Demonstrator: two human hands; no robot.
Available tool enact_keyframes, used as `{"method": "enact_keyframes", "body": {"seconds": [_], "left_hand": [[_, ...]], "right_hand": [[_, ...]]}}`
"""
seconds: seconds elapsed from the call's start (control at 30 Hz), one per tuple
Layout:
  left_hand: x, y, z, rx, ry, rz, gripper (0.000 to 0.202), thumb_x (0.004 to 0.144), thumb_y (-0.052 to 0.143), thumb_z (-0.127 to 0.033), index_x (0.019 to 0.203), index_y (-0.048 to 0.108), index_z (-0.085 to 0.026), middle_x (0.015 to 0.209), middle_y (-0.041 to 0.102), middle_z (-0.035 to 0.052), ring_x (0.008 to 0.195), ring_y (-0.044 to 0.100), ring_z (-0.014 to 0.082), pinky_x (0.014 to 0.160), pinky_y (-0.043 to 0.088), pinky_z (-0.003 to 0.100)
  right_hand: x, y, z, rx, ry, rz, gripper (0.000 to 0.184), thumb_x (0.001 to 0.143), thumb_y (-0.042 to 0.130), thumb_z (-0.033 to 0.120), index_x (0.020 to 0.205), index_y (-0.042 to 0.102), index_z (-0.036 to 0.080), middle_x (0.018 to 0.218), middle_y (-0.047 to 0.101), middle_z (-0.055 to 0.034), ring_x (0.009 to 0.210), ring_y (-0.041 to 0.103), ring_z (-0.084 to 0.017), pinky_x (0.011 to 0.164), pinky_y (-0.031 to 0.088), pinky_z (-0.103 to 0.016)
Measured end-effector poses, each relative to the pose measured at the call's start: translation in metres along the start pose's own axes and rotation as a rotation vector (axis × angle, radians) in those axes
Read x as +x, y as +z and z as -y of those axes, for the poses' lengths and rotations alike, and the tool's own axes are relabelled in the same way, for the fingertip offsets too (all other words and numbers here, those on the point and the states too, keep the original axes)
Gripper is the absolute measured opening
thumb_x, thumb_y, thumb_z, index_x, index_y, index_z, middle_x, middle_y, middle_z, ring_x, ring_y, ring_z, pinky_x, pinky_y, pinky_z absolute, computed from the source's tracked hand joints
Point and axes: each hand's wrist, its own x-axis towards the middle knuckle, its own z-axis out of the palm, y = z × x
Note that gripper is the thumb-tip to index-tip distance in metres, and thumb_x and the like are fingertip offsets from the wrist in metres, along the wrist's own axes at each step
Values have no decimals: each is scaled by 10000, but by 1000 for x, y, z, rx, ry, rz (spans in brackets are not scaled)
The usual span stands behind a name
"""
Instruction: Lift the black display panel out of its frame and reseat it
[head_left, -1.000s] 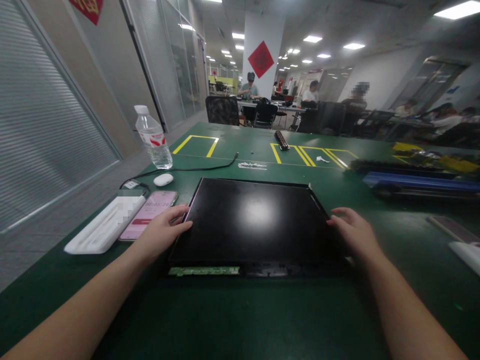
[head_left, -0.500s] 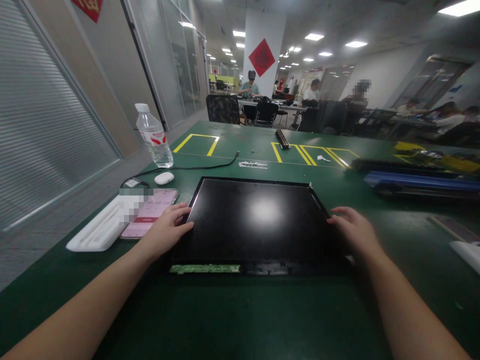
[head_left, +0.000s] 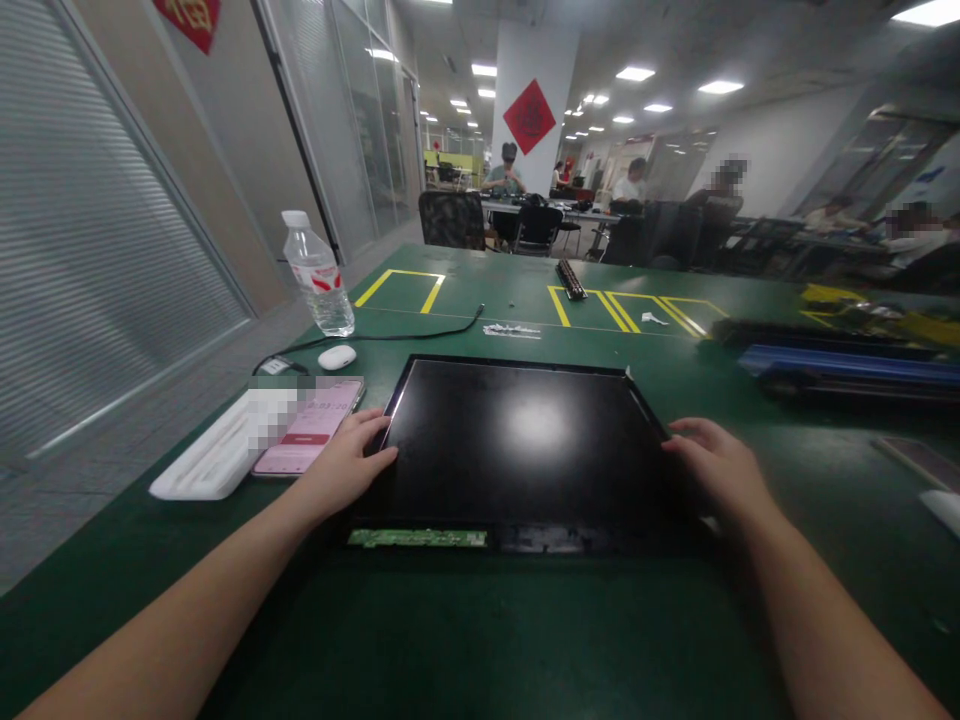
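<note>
A black display panel point(head_left: 517, 450) lies flat on the green table, glossy side up, with a bright light reflection on it. Along its near edge runs a narrow green circuit board point(head_left: 418, 538). My left hand point(head_left: 356, 460) grips the panel's left edge, thumb on top and fingers along the side. At the right edge my right hand point(head_left: 716, 462) holds the frame between thumb and bent fingers; its fingertips partly hide behind the thumb and hand.
Left of the panel are a phone point(head_left: 311, 430), a white case point(head_left: 217, 455), an earbud case point(head_left: 337, 357), a cable point(head_left: 420, 334) and a water bottle point(head_left: 321, 285). Blue and black parts point(head_left: 847, 368) lie at right. Yellow tape point(head_left: 405, 272) marks the far table point(head_left: 510, 640).
The whole view has shifted slightly, so things appear a little farther right. Both hands stay at the panel's side edges, and the panel has not visibly moved on the table.
</note>
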Motion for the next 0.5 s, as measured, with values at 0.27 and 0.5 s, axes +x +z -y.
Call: {"method": "enact_keyframes", "body": {"seconds": [0.27,0.5], "left_hand": [[-13,-6,-8,274,190,111,754,896,590,-596,1504,593,-149,1659,444,242,1527,426,462,1221,359,649],[-24,-25,-17,331,402,291,682,896,741,-477,1536,588,-298,1701,453,141,1542,432,410,1226,397,600]], "right_hand": [[-2,-2,4,-58,39,4,380,700,701,443,1025,744,251,892,805,-82,717,672,-270,661,472,-384],[-4,-4,11,-92,13,7,341,698,688,451,968,754,254,859,798,-83,781,687,-286,715,476,-394]]}}
